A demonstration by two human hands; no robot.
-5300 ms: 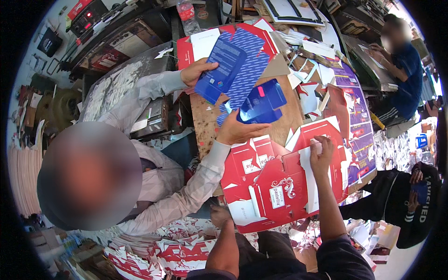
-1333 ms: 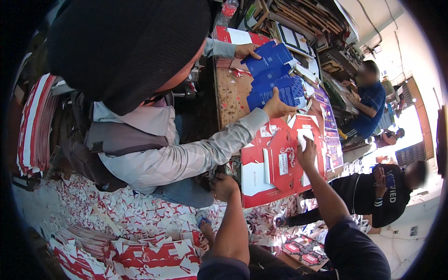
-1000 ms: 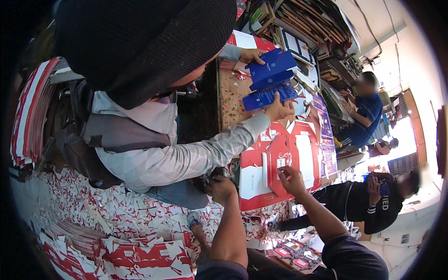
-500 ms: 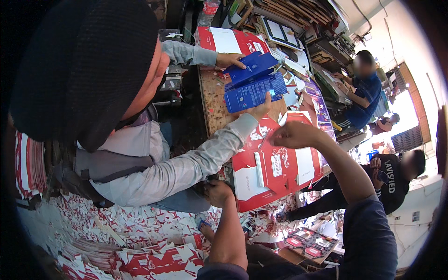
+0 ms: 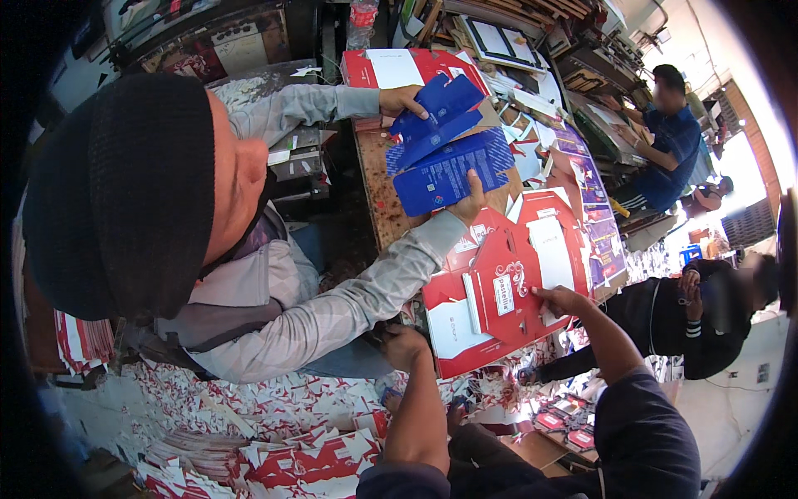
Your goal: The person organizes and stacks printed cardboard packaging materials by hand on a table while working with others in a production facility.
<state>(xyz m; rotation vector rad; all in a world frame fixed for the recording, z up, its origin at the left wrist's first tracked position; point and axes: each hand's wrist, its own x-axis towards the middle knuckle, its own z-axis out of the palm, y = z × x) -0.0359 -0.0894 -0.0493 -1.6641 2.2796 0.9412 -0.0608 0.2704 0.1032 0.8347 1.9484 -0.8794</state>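
My right hand (image 5: 559, 304) reaches over a stack of red printed cardboard sheets (image 5: 465, 359). Its index finger is stretched out at the top sheet, the other fingers curl under, and I see nothing held. My left hand (image 5: 405, 347) is closed by the near left edge of the stack, its fingertips in shadow; what they hold, if anything, cannot be made out. Across the table corner, a co-worker's hands (image 5: 404, 101) (image 5: 464, 198) hold blue printed carton blanks (image 5: 455, 172), two apart and overlapping. A thin white block (image 5: 472, 303) lies on the red sheets.
The co-worker in a black knit cap (image 5: 158, 191) sits close on my left. Another red stack (image 5: 374, 70) lies at the table's far end, near a plastic bottle (image 5: 362, 23). Purple sheets (image 5: 600, 220) line the right side. Paper scraps (image 5: 307, 407) cover the floor. Other people stand farther right.
My right hand has come down from above the red sheets, moving right and nearer, onto the top sheet. The co-worker's blue blanks have spread farther apart. My left hand stays by the stack edge.
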